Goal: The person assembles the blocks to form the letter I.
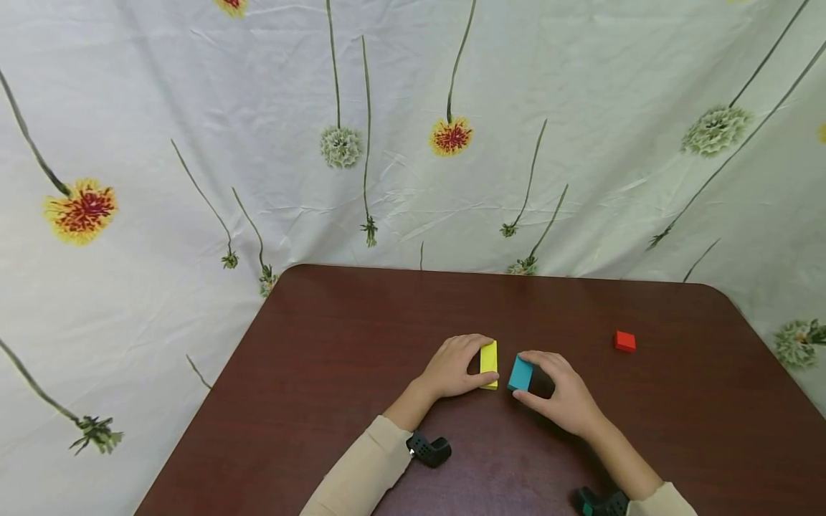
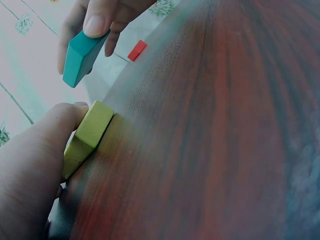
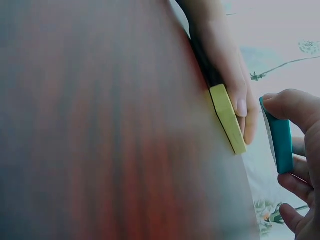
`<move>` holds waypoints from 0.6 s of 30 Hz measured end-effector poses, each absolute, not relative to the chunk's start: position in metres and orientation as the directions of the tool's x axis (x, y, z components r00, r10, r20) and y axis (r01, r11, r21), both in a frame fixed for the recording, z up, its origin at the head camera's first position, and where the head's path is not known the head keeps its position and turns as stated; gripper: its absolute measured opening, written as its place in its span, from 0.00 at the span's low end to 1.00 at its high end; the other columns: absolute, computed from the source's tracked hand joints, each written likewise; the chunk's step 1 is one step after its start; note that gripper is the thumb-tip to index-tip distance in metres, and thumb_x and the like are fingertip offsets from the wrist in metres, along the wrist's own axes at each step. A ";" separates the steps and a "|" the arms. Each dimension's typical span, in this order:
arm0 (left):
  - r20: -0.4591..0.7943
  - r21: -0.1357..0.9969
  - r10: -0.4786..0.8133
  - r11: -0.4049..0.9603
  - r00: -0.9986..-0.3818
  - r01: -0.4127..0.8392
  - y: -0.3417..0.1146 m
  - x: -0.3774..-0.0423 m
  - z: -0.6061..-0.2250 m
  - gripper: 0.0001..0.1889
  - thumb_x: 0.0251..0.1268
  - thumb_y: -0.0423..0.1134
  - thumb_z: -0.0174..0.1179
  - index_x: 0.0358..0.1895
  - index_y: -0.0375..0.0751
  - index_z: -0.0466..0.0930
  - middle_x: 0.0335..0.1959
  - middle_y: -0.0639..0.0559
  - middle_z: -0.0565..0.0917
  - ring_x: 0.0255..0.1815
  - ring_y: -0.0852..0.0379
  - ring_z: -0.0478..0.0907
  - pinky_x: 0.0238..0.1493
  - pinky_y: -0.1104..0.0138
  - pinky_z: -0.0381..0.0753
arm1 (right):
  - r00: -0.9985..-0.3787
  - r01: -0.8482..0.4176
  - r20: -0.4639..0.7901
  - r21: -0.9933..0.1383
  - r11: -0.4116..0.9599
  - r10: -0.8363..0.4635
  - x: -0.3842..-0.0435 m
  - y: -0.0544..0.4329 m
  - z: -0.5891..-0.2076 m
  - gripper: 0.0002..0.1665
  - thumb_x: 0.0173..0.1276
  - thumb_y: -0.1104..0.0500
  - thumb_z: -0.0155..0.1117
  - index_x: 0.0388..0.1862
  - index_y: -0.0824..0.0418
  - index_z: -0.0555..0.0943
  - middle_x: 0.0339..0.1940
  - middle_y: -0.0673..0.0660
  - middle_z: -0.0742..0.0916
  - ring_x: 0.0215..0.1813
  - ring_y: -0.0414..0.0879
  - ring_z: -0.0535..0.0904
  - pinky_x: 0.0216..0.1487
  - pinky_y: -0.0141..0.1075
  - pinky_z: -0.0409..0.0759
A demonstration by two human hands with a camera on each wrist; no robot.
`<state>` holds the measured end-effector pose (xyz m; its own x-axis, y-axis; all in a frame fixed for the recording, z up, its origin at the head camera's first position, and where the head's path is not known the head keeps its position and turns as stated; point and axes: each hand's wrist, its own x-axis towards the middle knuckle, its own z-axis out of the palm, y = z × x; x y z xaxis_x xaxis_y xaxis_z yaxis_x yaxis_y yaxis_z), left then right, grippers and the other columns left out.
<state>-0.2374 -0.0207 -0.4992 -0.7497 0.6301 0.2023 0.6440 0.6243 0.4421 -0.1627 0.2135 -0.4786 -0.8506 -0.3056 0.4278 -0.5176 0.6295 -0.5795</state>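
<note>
On the dark table lies a yellow block [image 1: 489, 364], its two ends between the thumb and fingers of my left hand [image 1: 457, 367]. Just to its right, a teal block [image 1: 520, 373] is pinched by my right hand [image 1: 563, 393], thumb at the near end and fingers at the far end. Both wrist views show the teal block [image 3: 281, 142] raised off the tabletop, tilted, with a gap between it and the yellow block [image 2: 89, 134]. The yellow block rests on the wood.
A small red block [image 1: 624, 341] sits farther back on the right of the brown table [image 1: 361, 322]. Behind the table's rounded far edge hangs a white cloth [image 1: 271, 107] printed with flowers. Black wrist devices [image 1: 429, 450] are worn at both sleeves.
</note>
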 end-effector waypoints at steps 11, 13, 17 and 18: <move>0.185 0.447 0.628 0.631 -0.755 0.634 -0.021 -0.238 -0.498 0.33 0.67 0.60 0.56 0.70 0.48 0.67 0.68 0.53 0.71 0.70 0.53 0.64 0.71 0.55 0.58 | -0.841 -0.537 0.415 -0.571 0.621 -0.346 -0.150 0.208 -0.479 0.35 0.53 0.53 0.79 0.60 0.58 0.78 0.59 0.51 0.81 0.60 0.49 0.72 0.55 0.53 0.75; 0.182 0.443 0.628 0.634 -0.756 0.634 -0.022 -0.238 -0.497 0.33 0.67 0.61 0.56 0.70 0.48 0.67 0.68 0.52 0.70 0.70 0.53 0.64 0.71 0.54 0.58 | -0.842 -0.538 0.409 -0.574 0.618 -0.353 -0.147 0.207 -0.479 0.35 0.53 0.52 0.79 0.60 0.57 0.78 0.59 0.49 0.80 0.61 0.47 0.72 0.56 0.52 0.75; 0.175 0.435 0.628 0.641 -0.758 0.632 -0.021 -0.236 -0.497 0.33 0.68 0.61 0.55 0.70 0.48 0.67 0.68 0.52 0.70 0.71 0.53 0.63 0.71 0.54 0.57 | -0.831 -0.555 0.411 -0.572 0.604 -0.374 -0.143 0.204 -0.481 0.35 0.54 0.52 0.79 0.60 0.57 0.78 0.59 0.49 0.80 0.61 0.46 0.72 0.56 0.50 0.75; 0.174 0.434 0.628 0.642 -0.758 0.632 -0.021 -0.236 -0.496 0.33 0.68 0.61 0.55 0.70 0.48 0.67 0.68 0.52 0.70 0.71 0.53 0.63 0.71 0.54 0.57 | -0.829 -0.558 0.411 -0.573 0.600 -0.379 -0.142 0.203 -0.481 0.35 0.54 0.52 0.79 0.61 0.56 0.78 0.60 0.49 0.80 0.61 0.46 0.72 0.56 0.50 0.75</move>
